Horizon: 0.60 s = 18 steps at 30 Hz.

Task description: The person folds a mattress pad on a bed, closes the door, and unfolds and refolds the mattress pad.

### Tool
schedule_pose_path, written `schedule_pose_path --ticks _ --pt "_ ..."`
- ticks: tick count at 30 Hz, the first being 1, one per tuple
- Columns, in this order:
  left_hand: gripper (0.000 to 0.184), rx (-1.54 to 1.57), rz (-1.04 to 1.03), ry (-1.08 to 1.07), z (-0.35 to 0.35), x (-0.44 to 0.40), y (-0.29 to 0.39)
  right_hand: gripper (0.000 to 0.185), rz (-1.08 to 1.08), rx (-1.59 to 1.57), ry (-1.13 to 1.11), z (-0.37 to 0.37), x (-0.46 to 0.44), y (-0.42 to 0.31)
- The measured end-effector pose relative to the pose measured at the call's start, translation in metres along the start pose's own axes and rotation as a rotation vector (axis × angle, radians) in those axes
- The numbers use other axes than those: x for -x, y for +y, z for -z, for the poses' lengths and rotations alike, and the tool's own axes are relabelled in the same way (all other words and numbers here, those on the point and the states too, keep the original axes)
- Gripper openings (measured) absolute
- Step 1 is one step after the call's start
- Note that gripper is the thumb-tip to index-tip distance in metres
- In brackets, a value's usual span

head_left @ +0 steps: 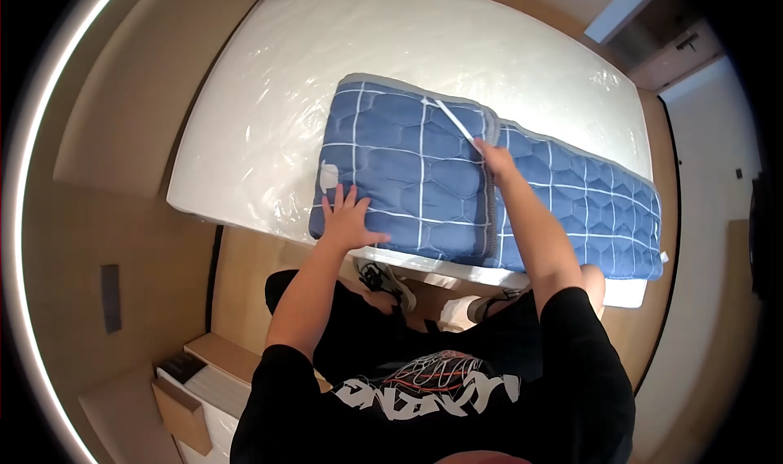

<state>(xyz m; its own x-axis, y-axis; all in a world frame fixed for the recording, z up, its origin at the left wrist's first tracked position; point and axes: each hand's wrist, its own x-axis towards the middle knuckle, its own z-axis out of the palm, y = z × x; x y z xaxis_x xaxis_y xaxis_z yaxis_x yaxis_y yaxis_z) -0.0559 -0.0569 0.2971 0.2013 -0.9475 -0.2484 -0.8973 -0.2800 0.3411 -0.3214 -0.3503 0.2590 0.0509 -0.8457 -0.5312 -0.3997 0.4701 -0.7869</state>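
A blue quilted pad (391, 154) with a white grid pattern and grey edging lies folded on a plastic-wrapped white mattress (269, 97). My left hand (349, 222) rests with spread fingers on the pad's near left corner, just below a small white label. My right hand (496, 161) is closed at the grey edge where the thicker left part meets the flatter right part. From its fingers a white strap (455, 121) runs taut up and left to the pad's far side.
The padded headboard (130, 97) stands left of the mattress. At the lower left is a bedside unit (220, 358) with a wooden top. My knees and shoes are close to the mattress's near edge. A pale wall (705, 154) is at the right.
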Motion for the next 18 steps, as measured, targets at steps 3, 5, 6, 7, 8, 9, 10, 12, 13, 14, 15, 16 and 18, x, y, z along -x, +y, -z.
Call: schedule_pose_path --ticks 3,5,6,7,8,9,10,12,13,14,15,16,18 --pt "0.081 0.006 0.078 0.012 0.024 -0.011 0.015 0.051 0.191 0.283 0.153 -0.006 -0.057 0.003" --pt "0.076 0.161 0.132 0.054 0.019 -0.033 -0.005 0.047 0.272 0.306 0.290 0.000 0.006 -0.044" --pt "0.074 0.232 0.154 0.076 0.021 -0.044 -0.016 0.041 0.401 0.396 0.419 0.003 -0.015 -0.024" --pt "0.076 0.274 0.146 0.101 0.026 -0.052 -0.027 0.042 0.348 0.432 0.387 0.006 -0.038 -0.002" --pt "0.079 0.228 0.107 0.060 0.037 -0.049 -0.023 0.043 0.292 0.466 0.355 0.007 -0.052 0.017" --pt "0.083 0.181 0.064 0.019 0.053 -0.044 -0.006 0.044 0.230 0.332 0.283 0.003 -0.052 0.029" --pt "0.087 0.133 0.014 -0.022 0.062 -0.041 0.012 0.046 0.168 0.195 0.216 0.001 -0.049 0.038" --pt "0.097 -0.181 -0.299 -0.041 0.047 -0.015 0.057 0.047 0.036 0.028 0.117 0.000 -0.041 0.031" --pt "0.094 -0.237 -0.371 -0.040 0.026 -0.001 0.072 0.047 -0.035 0.002 0.079 0.001 -0.026 0.012" --pt "0.092 -0.292 -0.441 -0.036 0.003 0.005 0.077 0.048 -0.103 -0.024 0.039 0.003 -0.017 0.000" --pt "0.086 -0.361 -0.497 0.081 -0.017 -0.003 0.071 0.047 -0.083 0.012 0.048 0.002 -0.022 -0.008" --pt "0.080 -0.426 -0.549 0.197 -0.038 -0.011 0.063 0.045 -0.074 -0.089 -0.011 -0.001 -0.009 -0.031" --pt "0.067 -0.336 -0.503 0.019 -0.035 -0.024 0.057 0.038 0.006 -0.314 -0.207 -0.007 0.029 -0.089"
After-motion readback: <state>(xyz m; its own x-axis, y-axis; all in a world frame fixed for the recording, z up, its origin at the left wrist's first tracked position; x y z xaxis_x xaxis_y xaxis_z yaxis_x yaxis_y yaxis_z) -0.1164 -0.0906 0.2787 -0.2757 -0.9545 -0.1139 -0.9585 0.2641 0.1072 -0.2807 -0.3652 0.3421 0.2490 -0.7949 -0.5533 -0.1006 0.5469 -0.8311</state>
